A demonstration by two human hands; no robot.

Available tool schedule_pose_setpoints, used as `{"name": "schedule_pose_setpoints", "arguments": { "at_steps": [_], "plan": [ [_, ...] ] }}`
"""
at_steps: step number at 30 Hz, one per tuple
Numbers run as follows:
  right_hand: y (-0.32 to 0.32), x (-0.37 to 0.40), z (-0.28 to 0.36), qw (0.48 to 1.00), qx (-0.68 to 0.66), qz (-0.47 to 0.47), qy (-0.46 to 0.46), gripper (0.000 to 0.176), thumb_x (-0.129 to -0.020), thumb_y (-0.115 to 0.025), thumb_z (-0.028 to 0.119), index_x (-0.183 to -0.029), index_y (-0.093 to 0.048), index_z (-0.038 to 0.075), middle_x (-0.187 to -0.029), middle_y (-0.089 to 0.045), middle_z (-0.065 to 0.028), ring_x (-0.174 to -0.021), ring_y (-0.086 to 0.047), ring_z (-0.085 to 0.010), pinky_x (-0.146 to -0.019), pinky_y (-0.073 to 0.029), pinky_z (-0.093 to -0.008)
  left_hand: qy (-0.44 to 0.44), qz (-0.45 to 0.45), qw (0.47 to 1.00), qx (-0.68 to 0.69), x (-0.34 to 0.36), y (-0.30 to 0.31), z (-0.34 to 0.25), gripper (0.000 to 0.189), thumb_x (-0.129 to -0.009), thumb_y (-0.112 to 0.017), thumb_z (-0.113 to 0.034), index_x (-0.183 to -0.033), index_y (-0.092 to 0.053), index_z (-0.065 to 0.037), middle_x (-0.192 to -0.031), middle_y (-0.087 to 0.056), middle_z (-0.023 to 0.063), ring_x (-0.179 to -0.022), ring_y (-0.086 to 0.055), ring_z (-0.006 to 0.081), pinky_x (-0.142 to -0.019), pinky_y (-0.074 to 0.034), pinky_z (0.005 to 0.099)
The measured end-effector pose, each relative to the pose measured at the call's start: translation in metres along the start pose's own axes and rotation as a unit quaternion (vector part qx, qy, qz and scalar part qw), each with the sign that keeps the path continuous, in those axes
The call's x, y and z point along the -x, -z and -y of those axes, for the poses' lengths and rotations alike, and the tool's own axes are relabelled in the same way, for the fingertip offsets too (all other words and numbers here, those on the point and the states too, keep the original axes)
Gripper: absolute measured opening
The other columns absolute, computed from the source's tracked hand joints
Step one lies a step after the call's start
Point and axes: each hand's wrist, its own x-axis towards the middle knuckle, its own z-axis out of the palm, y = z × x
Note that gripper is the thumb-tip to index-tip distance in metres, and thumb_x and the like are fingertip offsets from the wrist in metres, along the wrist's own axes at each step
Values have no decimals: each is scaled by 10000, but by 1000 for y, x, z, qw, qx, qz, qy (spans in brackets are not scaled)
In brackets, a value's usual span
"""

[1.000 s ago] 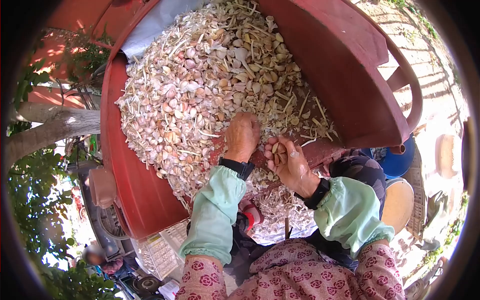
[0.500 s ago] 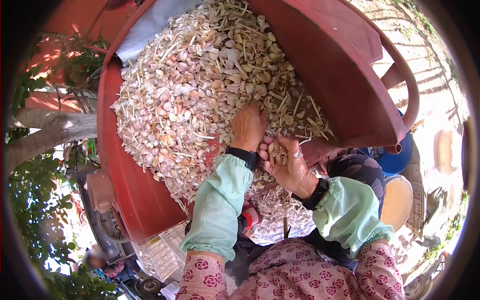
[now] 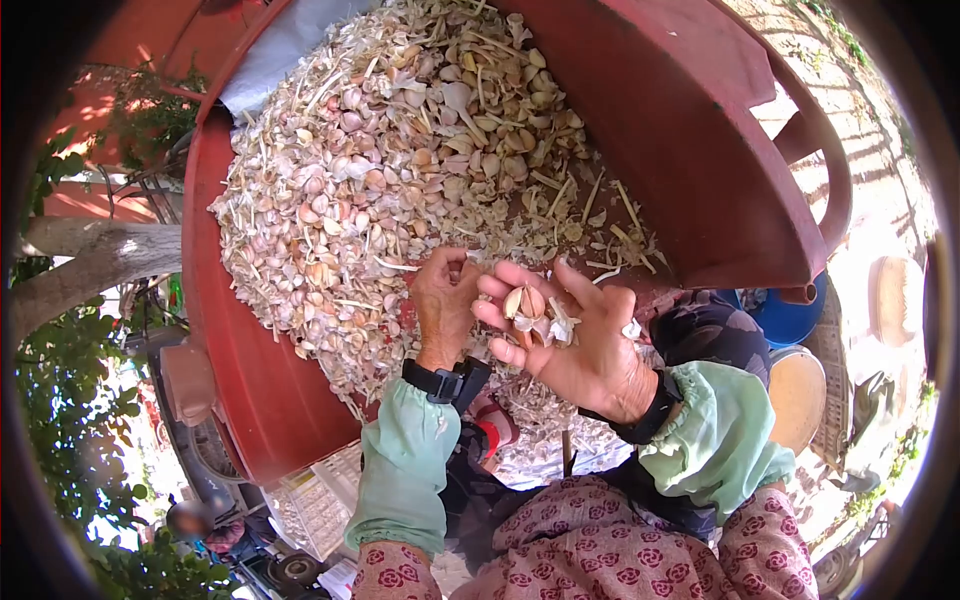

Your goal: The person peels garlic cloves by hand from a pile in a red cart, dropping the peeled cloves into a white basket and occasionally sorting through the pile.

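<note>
Left hand drew back by edge of garlic

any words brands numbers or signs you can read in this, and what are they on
No text can be read anywhere in view.
Red bin: no lettering can be made out.
Black wristbands: any marking is too small to read.
Blue tub: no readable label.
Patterned shirt: flower print, no words that I can make out.
White crate, lower left: too small and blurred to tell.
</note>
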Motion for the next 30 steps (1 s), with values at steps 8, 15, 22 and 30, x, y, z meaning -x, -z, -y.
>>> {"name": "schedule_pose_setpoints", "arguments": {
  "at_steps": [8,15,22,30],
  "plan": [
    [-2,1,-11,995,6,94,-13,619,-948,-304,491,-1333,-381,13,-1269,-503,-131,-1171,-485,-260,-914,-425,-402,76,-23,991,112,35,16,-41,145,-848,-585,-74,-960,-586,19,-790,-590,34,-680,-518,72,-611,-433,206],
    [26,-14,-14,992,126,-17,-16,473,-955,-392,372,-1247,-436,2,-1124,-559,-78,-1059,-551,-209,-846,-482,-359,-192,-2,980,-57,58,25,-61,279,-760,-629,84,-1025,-587,4,-965,-551,51,-765,-541,105,-683,-456,230],
    [36,-11,-20,984,161,72,34,489,-941,-446,356,-1255,-429,-20,-1118,-564,-120,-1053,-565,-236,-812,-506,-351,-256,-7,947,-192,66,21,-69,351,-710,-672,50,-1038,-590,-47,-967,-571,75,-756,-561,163,-616,-470,260],
    [26,-11,-16,992,122,-29,-12,449,-969,-370,317,-1244,-425,-33,-1131,-557,-139,-1035,-572,-247,-824,-505,-346,116,79,952,272,71,34,-72,201,-893,-551,-130,-1054,-538,-11,-824,-589,51,-600,-464,51,-484,-358,163]
  ]
}}
